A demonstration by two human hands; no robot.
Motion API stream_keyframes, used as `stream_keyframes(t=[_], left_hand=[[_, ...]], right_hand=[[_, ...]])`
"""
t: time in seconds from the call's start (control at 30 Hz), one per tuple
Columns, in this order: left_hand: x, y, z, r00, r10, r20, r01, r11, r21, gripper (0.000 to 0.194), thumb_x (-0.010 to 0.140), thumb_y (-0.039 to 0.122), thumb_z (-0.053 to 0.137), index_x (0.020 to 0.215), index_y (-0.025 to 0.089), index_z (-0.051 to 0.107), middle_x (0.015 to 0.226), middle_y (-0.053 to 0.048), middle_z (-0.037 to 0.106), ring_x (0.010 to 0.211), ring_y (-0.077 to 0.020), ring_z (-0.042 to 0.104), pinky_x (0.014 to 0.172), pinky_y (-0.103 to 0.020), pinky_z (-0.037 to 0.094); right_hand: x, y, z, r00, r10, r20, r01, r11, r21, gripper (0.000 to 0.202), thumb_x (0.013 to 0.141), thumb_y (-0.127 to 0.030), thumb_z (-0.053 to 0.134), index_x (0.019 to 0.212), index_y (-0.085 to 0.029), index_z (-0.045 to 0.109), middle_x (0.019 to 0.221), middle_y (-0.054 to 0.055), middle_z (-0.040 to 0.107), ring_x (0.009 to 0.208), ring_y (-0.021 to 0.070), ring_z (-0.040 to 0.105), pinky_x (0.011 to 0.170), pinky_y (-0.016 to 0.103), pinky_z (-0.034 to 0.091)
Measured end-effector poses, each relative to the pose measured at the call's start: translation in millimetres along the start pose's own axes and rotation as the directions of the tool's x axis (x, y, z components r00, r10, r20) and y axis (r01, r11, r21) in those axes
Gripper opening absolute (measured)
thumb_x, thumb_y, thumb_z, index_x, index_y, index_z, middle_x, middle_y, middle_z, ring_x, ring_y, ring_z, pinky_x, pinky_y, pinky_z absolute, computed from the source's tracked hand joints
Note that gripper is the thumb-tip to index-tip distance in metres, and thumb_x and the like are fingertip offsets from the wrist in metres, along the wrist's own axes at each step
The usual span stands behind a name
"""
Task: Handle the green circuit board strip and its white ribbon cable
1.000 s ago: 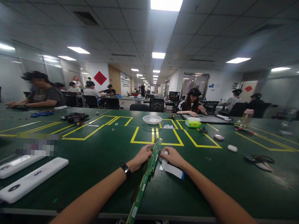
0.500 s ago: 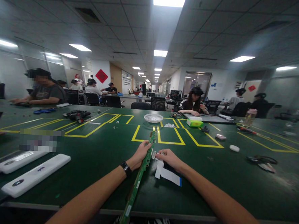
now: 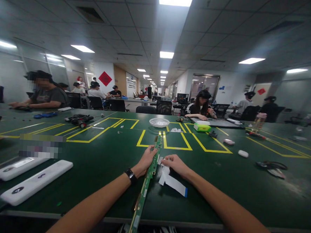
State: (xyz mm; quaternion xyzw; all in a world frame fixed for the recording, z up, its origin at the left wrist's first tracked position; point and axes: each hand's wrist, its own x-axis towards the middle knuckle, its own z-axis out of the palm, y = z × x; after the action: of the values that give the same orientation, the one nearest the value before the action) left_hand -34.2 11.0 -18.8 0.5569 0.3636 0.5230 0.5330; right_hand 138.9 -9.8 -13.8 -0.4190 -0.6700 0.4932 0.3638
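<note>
1. Long narrow green circuit board strip [image 3: 148,175] lies on the green surface [image 3: 219,190], running from the near edge away toward the yellow floor-tape style markings [image 3: 169,145]; near end overhangs the edge.
2. Left hand [image 3: 146,160]: fingers curled over the left edge of the strip near its far end, pinching it; black wristwatch [image 3: 130,175] on the wrist.
3. Right hand [image 3: 175,164]: fingers pressed together on the end of a white flat ribbon cable [image 3: 171,180] where it meets the right edge of the strip. Cable trails toward the near right, blue tip at its free end.
4. Containers: shallow white dish [image 3: 159,122] beyond the yellow markings, contents too small to tell. Green-and-white box [image 3: 202,127] to its right, lid shut.
5. Two white elongated covers [image 3: 37,181] lie at near left, side by side, each with dark oval marks; writing unreadable.
6. Labels: small white stickers on the strip, not legible. Red diamond sign [image 3: 105,78] on the far wall, characters unreadable.
7. Other people sit at the far side of the surface.
</note>
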Motion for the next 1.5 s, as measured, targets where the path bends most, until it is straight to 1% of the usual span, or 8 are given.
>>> stream_keyframes(t=[0.23,0.5,0.77,1.0,1.13,1.23,1.33,1.5], left_hand=[[-6,7,2.3,0.999,0.047,0.013,-0.048,0.996,0.074,0.029,0.086,0.042,0.052,0.103,0.018,0.05,0.075,0.003,0.055,0.063,-0.0099,0.052,0.057,-0.019,0.042],[-7,3,2.7,0.997,0.025,0.067,-0.032,0.994,0.109,0.031,0.089,0.046,0.046,0.106,0.021,0.045,0.071,0.005,0.051,0.058,-0.0101,0.049,0.054,-0.02,0.041],[-16,7,4.6,0.99,-0.021,0.141,-0.011,0.975,0.222,0.035,0.091,0.047,0.04,0.116,0.022,0.04,0.071,0.005,0.052,0.054,-0.0091,0.049,0.054,-0.02,0.042],[-17,6,6.8,0.98,-0.104,0.169,0.078,0.985,0.154,0.044,0.09,0.051,0.041,0.125,0.026,0.035,0.062,0.007,0.05,0.042,-0.0088,0.048,0.041,-0.018,0.039],[-15,2,7.1,0.978,-0.134,0.161,0.124,0.99,0.071,0.047,0.089,0.053,0.043,0.126,0.027,0.035,0.064,0.006,0.052,0.044,-0.0086,0.051,0.04,-0.016,0.039],[-12,0,7.0,0.979,-0.133,0.155,0.132,0.991,0.019,0.046,0.088,0.051,0.046,0.125,0.026,0.038,0.069,0.004,0.055,0.049,-0.0096,0.054,0.046,-0.019,0.044],[-7,0,5.3,0.986,-0.075,0.147,0.072,0.997,0.026,0.043,0.088,0.049,0.048,0.122,0.023,0.045,0.073,0.003,0.058,0.056,-0.0107,0.055,0.057,-0.023,0.048],[0,0,-1.6,0.989,0.011,0.147,-0.032,0.99,0.138,0.044,0.089,0.049,0.048,0.12,0.019,0.054,0.1,-0.005,0.064,0.092,-0.0182,0.059,0.084,-0.028,0.046]], right_hand=[[0,1,0,1.0,-0.012,-0.002,0.012,1.0,-0.012,0.038,0.074,-0.049,0.067,0.062,-0.015,0.056,0.05,-0.005,0.052,0.046,0.0078,0.044,0.047,0.02,0.031],[-1,2,2,0.998,-0.027,-0.058,0.026,1.0,-0.018,0.038,0.075,-0.051,0.065,0.068,-0.014,0.06,0.054,-0.005,0.053,0.049,0.0081,0.042,0.048,0.021,0.03],[-4,-1,3,0.996,-0.084,-0.03,0.079,0.989,-0.123,0.036,0.078,-0.048,0.062,0.066,-0.014,0.061,0.056,-0.003,0.054,0.052,0.0092,0.044,0.051,0.021,0.032],[-4,-1,-2,0.985,-0.173,0.024,0.174,0.967,-0.186,0.039,0.083,-0.048,0.058,0.071,-0.012,0.064,0.062,-0.001,0.057,0.057,0.0106,0.047,0.056,0.022,0.035],[-3,1,-2,0.974,-0.223,0.037,0.226,0.964,-0.142,0.039,0.084,-0.05,0.057,0.075,-0.012,0.065,0.068,0.0,0.061,0.061,0.0117,0.05,0.06,0.023,0.038],[-3,0,-1,0.974,-0.224,0.038,0.226,0.971,-0.072,0.04,0.084,-0.051,0.057,0.078,-0.013,0.065,0.07,0.001,0.062,0.061,0.0116,0.051,0.06,0.023,0.038],[-3,-2,-1,0.976,-0.216,0.038,0.217,0.976,-0.015,0.04,0.082,-0.053,0.059,0.078,-0.013,0.064,0.07,0.001,0.061,0.062,0.0115,0.05,0.06,0.023,0.037],[-2,-2,-5,0.979,-0.202,0.021,0.203,0.977,-0.069,0.04,0.083,-0.053,0.057,0.077,-0.014,0.064,0.067,-0.001,0.058,0.06,0.0109,0.048,0.057,0.022,0.035]])
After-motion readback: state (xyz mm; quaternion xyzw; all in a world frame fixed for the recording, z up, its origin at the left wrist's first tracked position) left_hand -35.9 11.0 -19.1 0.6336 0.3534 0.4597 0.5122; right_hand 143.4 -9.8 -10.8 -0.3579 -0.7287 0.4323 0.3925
